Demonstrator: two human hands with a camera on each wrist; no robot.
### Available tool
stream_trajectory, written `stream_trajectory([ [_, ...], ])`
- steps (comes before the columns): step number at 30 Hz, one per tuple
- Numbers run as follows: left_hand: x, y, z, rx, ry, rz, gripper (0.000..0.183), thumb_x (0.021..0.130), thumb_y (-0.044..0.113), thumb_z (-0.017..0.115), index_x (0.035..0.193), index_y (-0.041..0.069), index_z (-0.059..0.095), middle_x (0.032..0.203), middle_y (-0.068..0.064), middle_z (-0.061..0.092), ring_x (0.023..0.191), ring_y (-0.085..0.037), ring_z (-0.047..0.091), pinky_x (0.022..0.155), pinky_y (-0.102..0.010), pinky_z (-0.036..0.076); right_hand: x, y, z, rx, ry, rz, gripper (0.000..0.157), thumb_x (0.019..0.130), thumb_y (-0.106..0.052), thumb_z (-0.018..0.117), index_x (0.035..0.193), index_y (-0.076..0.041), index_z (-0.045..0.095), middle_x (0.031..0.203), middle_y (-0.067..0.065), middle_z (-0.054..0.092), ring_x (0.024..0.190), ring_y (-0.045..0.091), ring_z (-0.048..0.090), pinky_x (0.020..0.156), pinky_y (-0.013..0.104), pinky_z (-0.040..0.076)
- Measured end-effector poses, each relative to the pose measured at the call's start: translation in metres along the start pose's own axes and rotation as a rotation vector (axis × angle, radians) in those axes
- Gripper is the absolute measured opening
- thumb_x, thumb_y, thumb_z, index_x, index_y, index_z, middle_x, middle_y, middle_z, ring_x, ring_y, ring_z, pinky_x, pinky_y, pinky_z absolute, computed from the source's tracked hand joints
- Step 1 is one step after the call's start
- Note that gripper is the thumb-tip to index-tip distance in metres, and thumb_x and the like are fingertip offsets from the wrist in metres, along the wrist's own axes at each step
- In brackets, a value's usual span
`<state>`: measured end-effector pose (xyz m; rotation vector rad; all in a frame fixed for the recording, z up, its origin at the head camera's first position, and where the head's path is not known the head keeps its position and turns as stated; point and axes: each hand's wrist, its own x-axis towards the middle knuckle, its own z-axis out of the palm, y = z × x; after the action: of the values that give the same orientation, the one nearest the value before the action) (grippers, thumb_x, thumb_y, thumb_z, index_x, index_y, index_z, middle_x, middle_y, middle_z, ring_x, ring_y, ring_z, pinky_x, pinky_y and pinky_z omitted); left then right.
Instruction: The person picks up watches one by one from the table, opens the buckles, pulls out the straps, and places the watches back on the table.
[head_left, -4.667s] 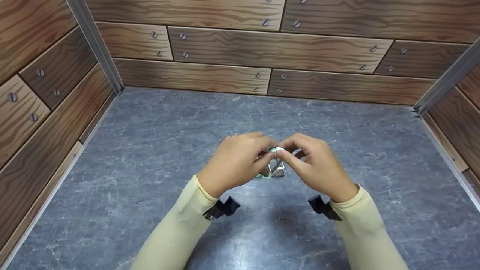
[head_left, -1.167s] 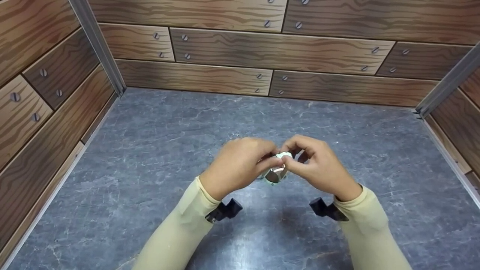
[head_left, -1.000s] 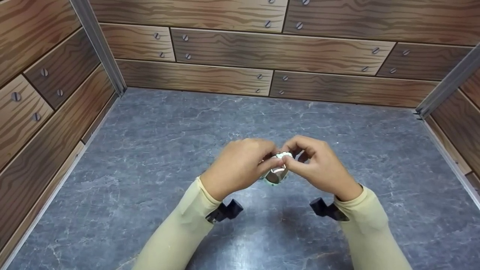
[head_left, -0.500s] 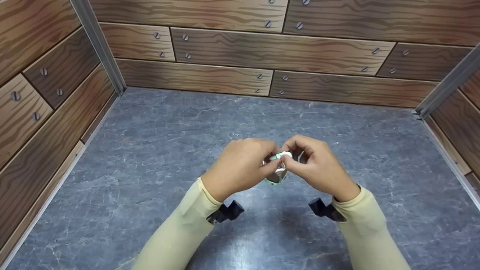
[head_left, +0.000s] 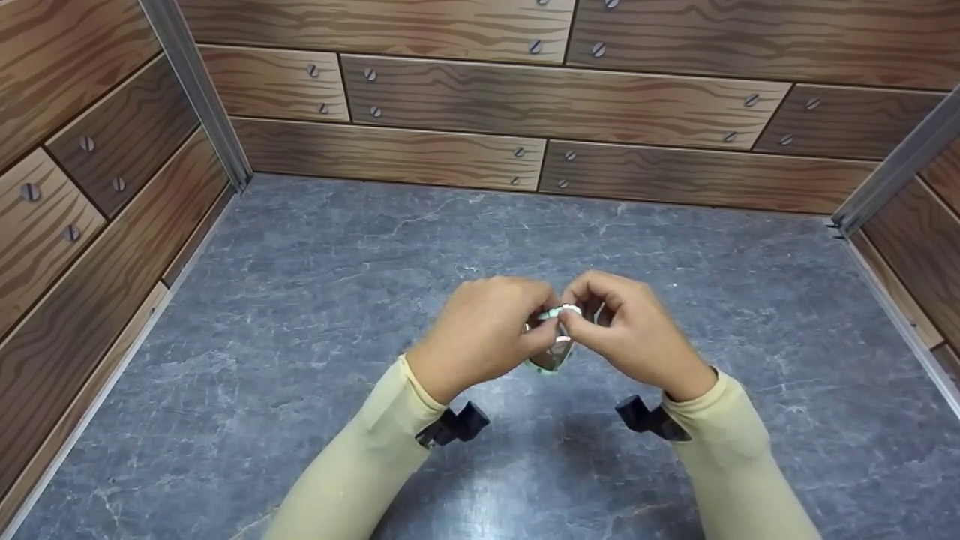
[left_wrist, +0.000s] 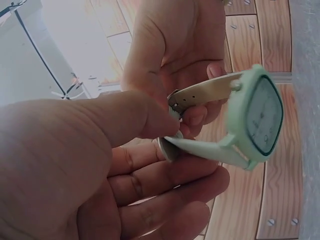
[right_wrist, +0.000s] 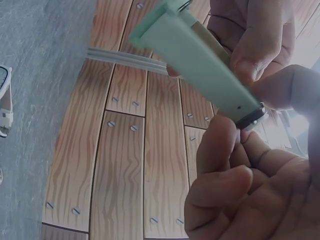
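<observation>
Left grip (head_left: 484, 326) and right grip (head_left: 643, 330) pinch the watch (left_wrist: 241, 107) by its strap (left_wrist: 202, 150), dial (left_wrist: 266, 116) beyond them.

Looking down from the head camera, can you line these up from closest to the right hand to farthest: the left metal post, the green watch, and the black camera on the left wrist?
1. Green watch: held in the right hand.
2. Left black camera: across to the left, lower in the view.
3. Left metal post: way off at the back left corner.
</observation>
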<state>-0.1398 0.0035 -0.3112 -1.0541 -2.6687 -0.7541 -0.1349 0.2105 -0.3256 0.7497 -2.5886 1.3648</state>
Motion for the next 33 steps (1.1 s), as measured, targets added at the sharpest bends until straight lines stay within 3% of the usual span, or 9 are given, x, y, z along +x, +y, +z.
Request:
stream_trajectory([
  [14,0.0002,-0.0011,0.0022,-0.042,0.0,-0.021,0.007,0.091,0.015,0.065,0.086,0.018,0.07,0.071,0.01,0.058,0.06,-0.006,0.045,0.055,-0.026,0.037,0.0006,-0.0005,0.0003,-0.01,-0.034,0.015,0.014,0.095,-0.004,0.068,0.089,-0.016,0.069,0.079,-0.004,0.062,0.064,0.014,0.054,0.056,0.025,0.044],
  [22,-0.0008,-0.001,-0.0016,-0.086,0.03,-0.032,0.011,0.092,0.024,0.066,0.083,0.019,0.07,0.064,0.011,0.054,0.056,-0.003,0.039,0.051,-0.024,0.032,-0.0023,-0.0018,-0.0008,0.048,0.001,-0.031,0.015,0.094,0.001,0.069,0.09,-0.014,0.069,0.08,-0.003,0.064,0.062,0.014,0.054,0.053,0.024,0.044],
  [29,-0.0014,-0.0021,-0.0062,-0.115,0.005,0.001,0.015,0.099,0.027,0.066,0.101,0.018,0.078,0.082,0.01,0.073,0.07,-0.002,0.062,0.062,-0.027,0.05,-0.0029,-0.0029,-0.0012,0.054,0.023,-0.07,0.019,0.091,0.006,0.068,0.088,-0.014,0.067,0.079,-0.004,0.062,0.061,0.017,0.053,0.053,0.024,0.043],
  [33,-0.0012,-0.0019,-0.0063,-0.136,0.029,-0.011,0.015,0.097,0.027,0.067,0.099,0.019,0.079,0.079,0.011,0.072,0.068,-0.003,0.062,0.061,-0.027,0.051,-0.0036,-0.0046,-0.0008,0.066,0.029,-0.046,0.018,0.092,0.004,0.067,0.089,-0.014,0.067,0.081,-0.002,0.063,0.066,0.017,0.056,0.052,0.024,0.044],
])
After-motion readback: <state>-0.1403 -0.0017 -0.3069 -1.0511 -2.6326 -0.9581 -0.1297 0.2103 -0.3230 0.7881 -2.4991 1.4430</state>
